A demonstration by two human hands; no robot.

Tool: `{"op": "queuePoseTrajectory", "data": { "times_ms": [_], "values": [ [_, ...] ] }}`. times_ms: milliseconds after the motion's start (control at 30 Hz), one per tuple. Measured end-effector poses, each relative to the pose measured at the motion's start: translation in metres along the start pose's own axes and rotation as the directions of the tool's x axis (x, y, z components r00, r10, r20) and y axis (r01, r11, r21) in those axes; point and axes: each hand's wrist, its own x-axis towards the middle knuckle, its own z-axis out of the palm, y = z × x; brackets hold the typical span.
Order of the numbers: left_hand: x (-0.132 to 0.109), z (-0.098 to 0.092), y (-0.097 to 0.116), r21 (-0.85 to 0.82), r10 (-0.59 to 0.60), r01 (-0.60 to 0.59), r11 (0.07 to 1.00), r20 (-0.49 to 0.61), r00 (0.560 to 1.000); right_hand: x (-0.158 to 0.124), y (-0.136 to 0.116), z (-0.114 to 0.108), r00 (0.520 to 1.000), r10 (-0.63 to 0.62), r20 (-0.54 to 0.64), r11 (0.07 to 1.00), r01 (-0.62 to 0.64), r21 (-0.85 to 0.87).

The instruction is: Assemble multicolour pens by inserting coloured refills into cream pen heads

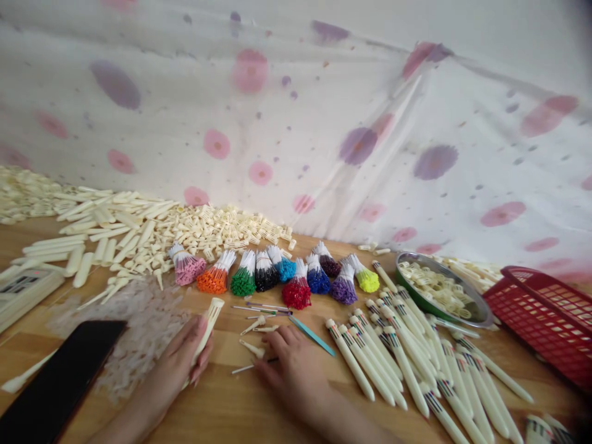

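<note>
My left hand (187, 348) is closed around a cream pen barrel (209, 324), its slotted end pointing up. My right hand (293, 367) rests on the wooden table with its fingers apart and bent downward. By its thumb lies a thin white ink refill (243, 370) with a dark end. Small cream pointed plastic parts (252, 348) lie just left of its fingers. Beyond them are a few loose refills (259, 308) and blue tweezers (312, 336). Bundles of refills in several colours stand in a row, among them red (296, 295), green (243, 281) and orange (213, 282).
Assembled multicolour pens (393, 357) lie on the right. Behind them are a metal bowl (478, 317) of slotted parts and a red basket (541, 320). A black phone (60, 382) and a pale device (32, 290) sit left. Loose barrels (83, 268) pile against the plastic sheet (287, 123).
</note>
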Motion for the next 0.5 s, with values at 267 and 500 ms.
{"op": "queuePoseTrajectory", "data": {
  "times_ms": [267, 500],
  "values": [
    [0.008, -0.028, 0.021, -0.043, 0.027, -0.037, 0.998, -0.214, 0.977, 0.005, 0.011, -0.001, 1.0, 0.004, -0.004, 0.999, -0.004, -0.042],
    [0.005, -0.081, 0.056, -0.232, 0.094, -0.276, 0.933, -0.582, 0.808, 0.004, 0.023, -0.006, 0.998, 0.029, -0.06, 0.998, -0.033, -0.061]
  ]
}}
